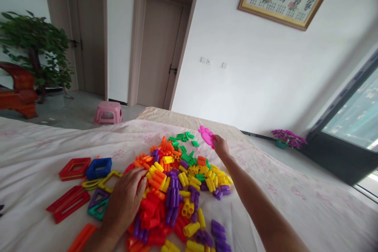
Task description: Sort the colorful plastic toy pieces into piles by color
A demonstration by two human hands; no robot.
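Observation:
My right hand (221, 146) reaches out beyond the pile and grips a bright pink, flat, paw-shaped plastic piece (206, 135) by its near end, tilted above the sheet. My left hand (126, 191) lies over the left edge of a heap of tube-shaped plastic building blocks, its fingers stretched and partly hidden by the hand itself. Orange blocks (167, 147), red blocks (152, 212), purple blocks (173, 193), yellow blocks (211, 175) and green blocks (189, 157) make up the heap. No block shows between my left fingers.
Left of the heap lie red square frames (74, 168), a blue square frame (99, 168), red long frames (68, 203) and a teal triangle (99, 207). All rest on a floral bedsheet (277, 201). A pink stool (108, 112) stands on the floor beyond.

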